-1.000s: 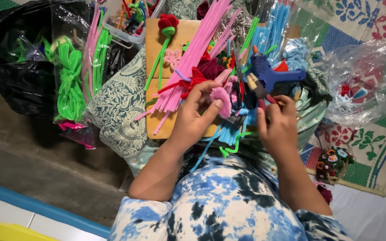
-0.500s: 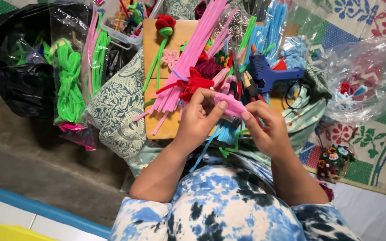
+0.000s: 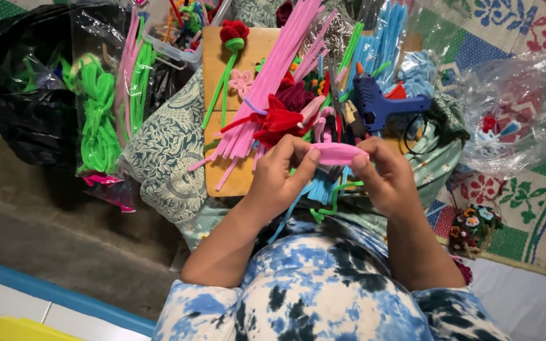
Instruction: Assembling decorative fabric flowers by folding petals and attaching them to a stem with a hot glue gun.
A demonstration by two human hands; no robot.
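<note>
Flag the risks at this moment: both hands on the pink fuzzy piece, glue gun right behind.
1. The blue glue gun lies just beyond the right hand; if hot, a reach forward may brush its tip.
2. The pink fuzzy piece is pinched only by fingertips of the left hand and the right; it could slip into the clutter.
3. Loose pink stems overhang the wooden board and may slide off.

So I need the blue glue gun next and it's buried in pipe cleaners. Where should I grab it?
Probably by the blue glue gun's handle, the part reaching right toward the black cord, coming from the right. It looks clear there, while the body's left side sits among pipe cleaners. Both hands now hold a pink piece.
</note>
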